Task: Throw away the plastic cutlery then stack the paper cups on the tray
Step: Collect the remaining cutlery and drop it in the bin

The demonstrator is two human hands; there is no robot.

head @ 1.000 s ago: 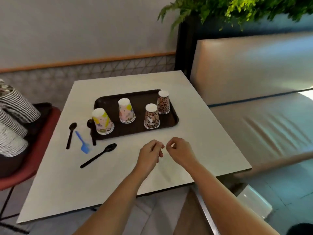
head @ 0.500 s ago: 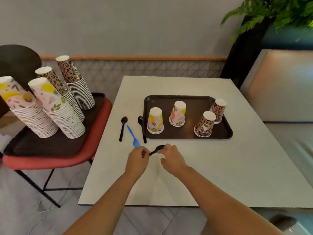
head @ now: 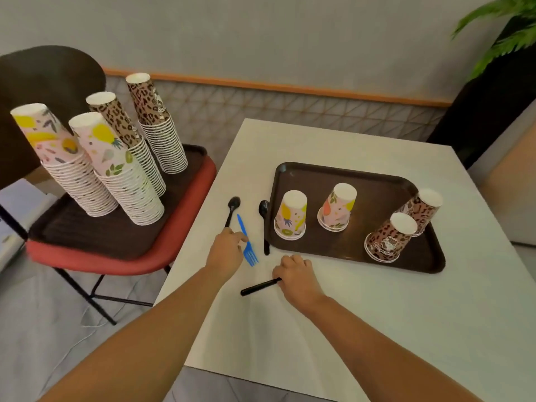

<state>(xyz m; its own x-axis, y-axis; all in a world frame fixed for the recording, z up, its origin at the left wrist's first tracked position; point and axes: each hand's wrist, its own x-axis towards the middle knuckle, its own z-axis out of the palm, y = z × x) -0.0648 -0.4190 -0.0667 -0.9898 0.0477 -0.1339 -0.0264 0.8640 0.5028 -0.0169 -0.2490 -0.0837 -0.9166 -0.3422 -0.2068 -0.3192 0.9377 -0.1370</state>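
Worktop [head: 362, 329]: right hand [head: 295, 278] now grips black spoon [head: 259, 286]. Left hand [head: 226, 253] moved to blue fork [head: 251, 255] at 11 o'clock, grip unclear. Cutlery pickup begun.

At left, a red chair [head: 116, 264] carries a dark tray [head: 101, 230] with four tall cup stacks [head: 136, 192]; a green plant [head: 519, 36] stands far right.

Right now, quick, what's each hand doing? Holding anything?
Left hand: curled at the blue fork; grip cannot be told.
Right hand: closed on a black handle.
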